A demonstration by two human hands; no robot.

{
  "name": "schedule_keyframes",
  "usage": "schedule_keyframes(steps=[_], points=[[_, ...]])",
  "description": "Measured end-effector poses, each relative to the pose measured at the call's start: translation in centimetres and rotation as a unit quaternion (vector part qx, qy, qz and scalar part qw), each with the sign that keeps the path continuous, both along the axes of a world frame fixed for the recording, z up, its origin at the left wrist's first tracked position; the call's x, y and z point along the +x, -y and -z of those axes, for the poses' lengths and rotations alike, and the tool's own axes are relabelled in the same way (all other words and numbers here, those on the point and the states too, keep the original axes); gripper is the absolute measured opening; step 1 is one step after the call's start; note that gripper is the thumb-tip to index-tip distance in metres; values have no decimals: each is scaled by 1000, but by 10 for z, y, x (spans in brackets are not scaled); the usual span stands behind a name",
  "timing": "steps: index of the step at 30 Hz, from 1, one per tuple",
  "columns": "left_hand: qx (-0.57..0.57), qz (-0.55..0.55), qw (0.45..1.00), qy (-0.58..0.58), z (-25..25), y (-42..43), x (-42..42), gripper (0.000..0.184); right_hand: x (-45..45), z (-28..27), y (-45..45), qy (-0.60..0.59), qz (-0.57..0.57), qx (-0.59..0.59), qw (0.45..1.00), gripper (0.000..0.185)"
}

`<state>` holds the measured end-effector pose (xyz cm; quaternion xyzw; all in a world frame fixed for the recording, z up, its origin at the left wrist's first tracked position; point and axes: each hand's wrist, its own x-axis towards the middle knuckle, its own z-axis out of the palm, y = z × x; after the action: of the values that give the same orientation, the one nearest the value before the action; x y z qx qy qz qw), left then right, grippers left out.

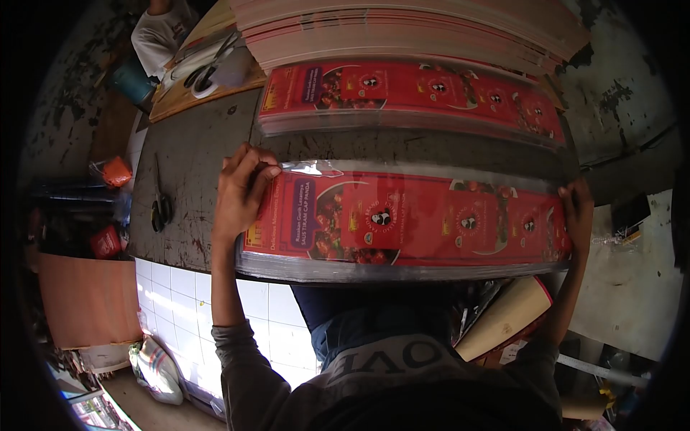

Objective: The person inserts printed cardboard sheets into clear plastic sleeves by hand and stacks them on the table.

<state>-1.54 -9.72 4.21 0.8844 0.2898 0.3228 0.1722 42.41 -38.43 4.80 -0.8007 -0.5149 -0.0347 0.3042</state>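
Note:
A long stack of red printed banner sheets point(424, 215) under clear plastic lies along the near edge of the dark table. White lettering, food pictures and round panda logos show on the top sheet. At its upper left corner, my left hand point(244, 185) pinches the sheet's edge between thumb and fingers. The plastic shines and wrinkles beside that thumb. My right hand point(577, 208) grips the right end of the same stack, its fingertips over the upper corner. Beyond it lies a second stack of similar red sheets point(410, 90), touched by neither hand.
Scissors point(161, 208) lie on the dark tabletop point(194, 158) at left. Larger scissors point(208, 72) rest on a wooden board point(169, 104) at the back left. A tall pile of pale sheets point(417, 36) stands behind. Another person's sleeve point(162, 36) shows at the far left.

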Motion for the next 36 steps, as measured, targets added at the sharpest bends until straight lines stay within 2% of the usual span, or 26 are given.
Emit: schedule_keyframes(steps=[5,7,8,10,11,12,13,14,16,19,22,27,29,32,34,36], points=[[14,4,1000,-17,-2,1,-3,6,-2,-2,1,2,5,-1,1000,25],[-65,-60,994,63,4,5,-8,15,0,-4,5,14,24,-32,999,22],[-64,-57,994,66,3,11,-9,15,-4,-5,6,16,27,-31,999,22],[-155,-102,970,157,-12,33,-8,30,-19,-9,8,51,127,-12,991,24],[-157,-114,975,106,-13,39,-18,46,-27,-9,12,55,127,-14,990,24],[-160,-114,975,107,-8,48,-30,46,-37,-5,17,57,157,35,985,28],[-104,-160,982,-6,-2,58,-43,49,-43,1,22,57,187,85,977,34],[-45,-204,971,-120,3,67,-53,52,-47,10,27,56,187,84,977,34],[-45,-220,967,-119,9,86,-57,54,-56,27,29,27,262,112,958,37],[-46,-256,960,-101,13,104,-43,53,-56,25,30,49,254,35,965,37],[-53,-284,953,-89,16,106,-39,55,-53,24,30,55,218,37,974,36],[-36,-305,946,-101,17,107,-38,60,-54,32,33,79,223,65,969,36],[-54,-302,948,-83,14,107,-35,58,-63,30,28,72,236,77,966,34],[-47,-300,950,-78,15,109,-31,52,-81,22,15,78,211,55,973,29],[-48,-294,953,-63,11,109,-30,49,-94,16,7,75,182,82,977,26],[-49,-289,955,-48,7,108,-30,46,-105,16,3,42,173,76,981,23]])
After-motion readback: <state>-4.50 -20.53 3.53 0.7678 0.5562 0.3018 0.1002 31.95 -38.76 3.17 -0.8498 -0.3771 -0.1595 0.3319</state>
